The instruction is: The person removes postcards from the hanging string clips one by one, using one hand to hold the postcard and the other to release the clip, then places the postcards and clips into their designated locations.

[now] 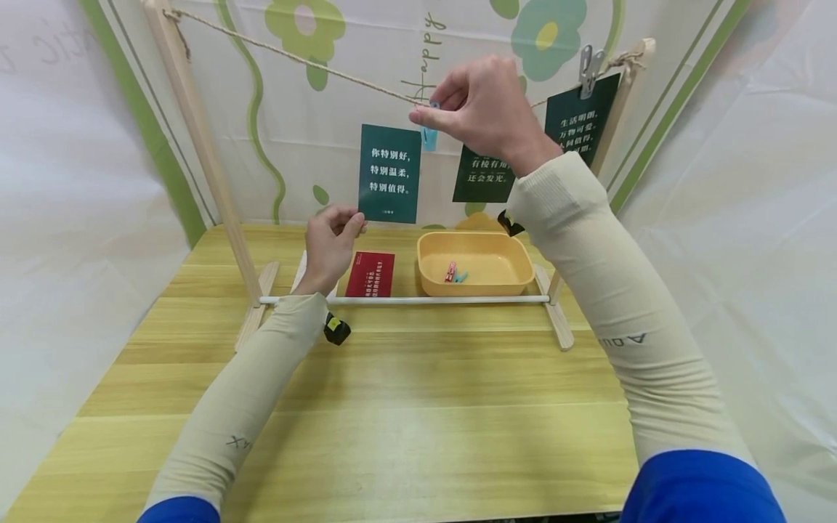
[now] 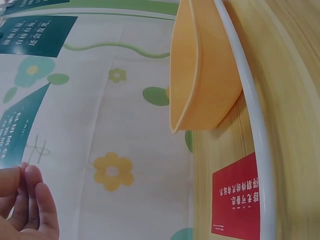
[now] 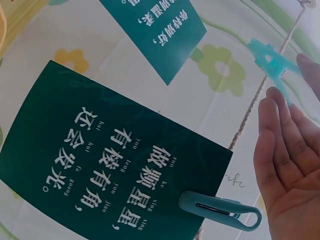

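Observation:
My left hand pinches a dark green card with white writing by its lower left corner, just below the rope. Up at the rope, my right hand pinches the handles of a light blue clothespin between thumb and fingers. In the right wrist view the clothespin is at the rope, apart from the held card. A second green card hangs from a teal clip. Nearer the right post, a third green card hangs from a grey clip.
A yellow basin on the wooden table holds small pegs. Left of it lies a red card. The wooden stand's left post and white crossbar frame the space beneath the rope.

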